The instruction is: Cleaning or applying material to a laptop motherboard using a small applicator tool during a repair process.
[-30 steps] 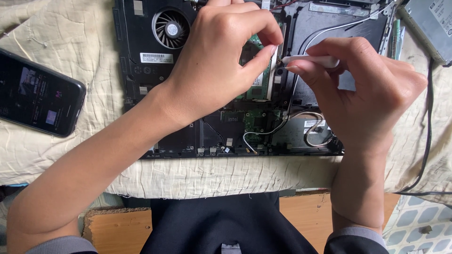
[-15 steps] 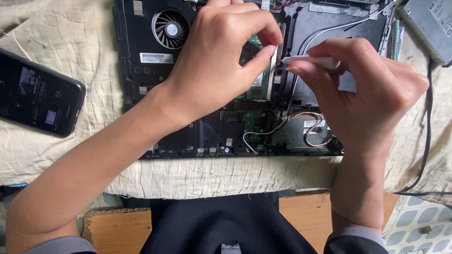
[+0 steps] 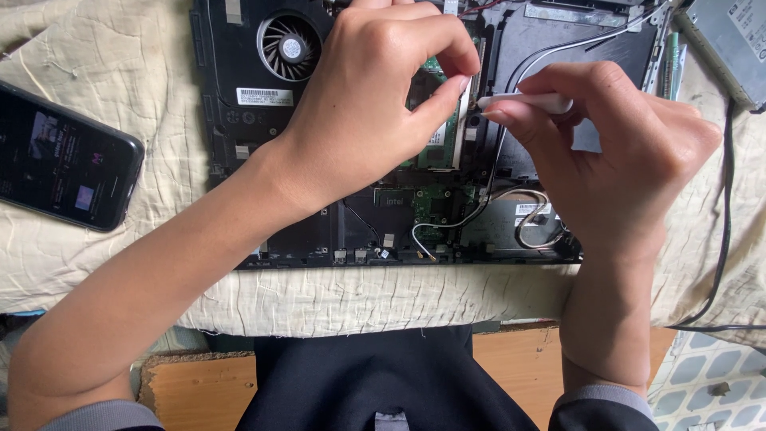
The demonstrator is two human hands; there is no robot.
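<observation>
An opened black laptop base (image 3: 239,136) lies upside down on a cream cloth, its round cooling fan (image 3: 289,46) and green circuit boards exposed. My left hand (image 3: 375,104) rests over the middle of it, the thumb tip pressing on a green memory card (image 3: 441,144) by its metal slot edge. My right hand (image 3: 614,152) pinches a thin white tool (image 3: 531,101) whose tip touches that slot next to my left thumb. White and black antenna wires (image 3: 479,209) curl across the lower boards.
A black smartphone (image 3: 64,160) lies on the cloth (image 3: 104,263) to the left. A grey drive unit (image 3: 730,44) sits at the top right, with a black cable (image 3: 728,207) running down the right side. A wooden table edge (image 3: 199,391) and my dark clothing are below.
</observation>
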